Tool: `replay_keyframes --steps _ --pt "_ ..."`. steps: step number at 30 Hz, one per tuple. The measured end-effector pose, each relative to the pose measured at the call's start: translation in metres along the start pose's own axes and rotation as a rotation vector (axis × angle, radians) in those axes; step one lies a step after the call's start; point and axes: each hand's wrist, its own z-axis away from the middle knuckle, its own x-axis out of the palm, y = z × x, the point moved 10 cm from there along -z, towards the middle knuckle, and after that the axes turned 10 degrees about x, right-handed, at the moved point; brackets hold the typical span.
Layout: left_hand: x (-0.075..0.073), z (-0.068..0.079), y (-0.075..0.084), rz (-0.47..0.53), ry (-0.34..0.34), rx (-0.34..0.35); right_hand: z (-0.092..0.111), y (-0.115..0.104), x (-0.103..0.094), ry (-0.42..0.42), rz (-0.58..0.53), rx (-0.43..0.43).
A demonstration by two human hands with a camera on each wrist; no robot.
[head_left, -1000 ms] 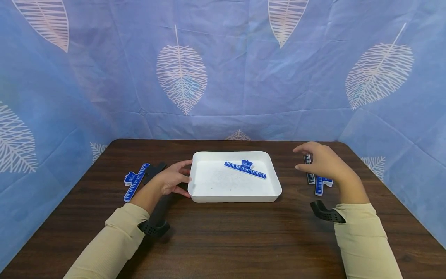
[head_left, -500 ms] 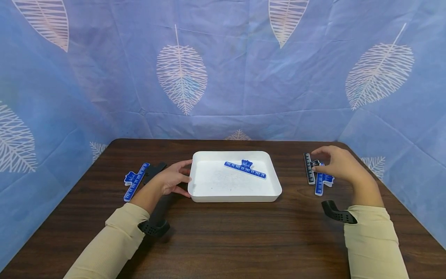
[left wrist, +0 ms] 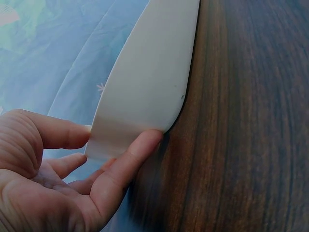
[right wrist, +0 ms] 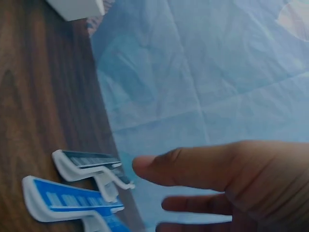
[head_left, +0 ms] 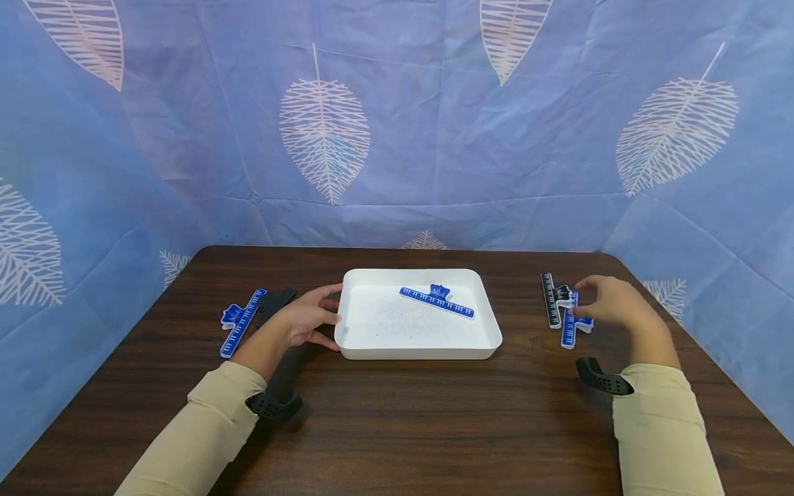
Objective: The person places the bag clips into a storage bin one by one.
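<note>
We see our right hand (head_left: 611,303) low over the two clips at the right side of the desk (head_left: 397,413): a blue ruler clip (head_left: 571,324) and, just beside it, a black piano-key clip (head_left: 550,297). Its fingers (right wrist: 193,166) are loosely spread and reach toward the blue one; in the right wrist view the thumb tip hangs just above the clips, and we cannot tell whether anything is touched yet. Nothing is gripped as far as we can see.

Our left hand (head_left: 304,320) rests against the near left corner of the white tray (head_left: 347,337), its fingers (left wrist: 128,164) straight and relaxed along the tray wall (steadying it, we judge, rather than clutching it).

As for progress, we judge the sorting about a quarter done: one blue clip (head_left: 437,300) lies inside the tray, toward its far side. Still out on the desk are the pair at the right and, at the left, another blue ruler clip (head_left: 238,322) with a dark clip (head_left: 274,303) partly hidden behind our left wrist.

For room: the tray floor is mostly bare in front of the clip already in it, and bare wood lies between the right-hand clips and the tray's right rim. The right pair sits fairly near the desk's rounded far corner, with the blue leaf-print cloth (head_left: 397,138) close behind.
</note>
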Motion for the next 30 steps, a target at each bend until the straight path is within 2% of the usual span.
replay_keyframes --steps 7,14,20,30 --pt "-0.001 -0.001 -0.001 0.0 0.006 0.0 -0.007 0.018 0.014 -0.027 0.007 0.089" --pt "-0.001 0.0 -0.001 0.001 0.009 -0.001 -0.009 0.027 0.03 -0.117 0.004 0.176" --pt "-0.001 0.0 0.0 -0.001 0.005 0.002 -0.009 0.026 0.038 -0.135 -0.003 0.177" --pt "-0.001 0.0 0.0 -0.007 0.004 0.002 -0.011 0.027 0.038 -0.128 0.021 0.2"
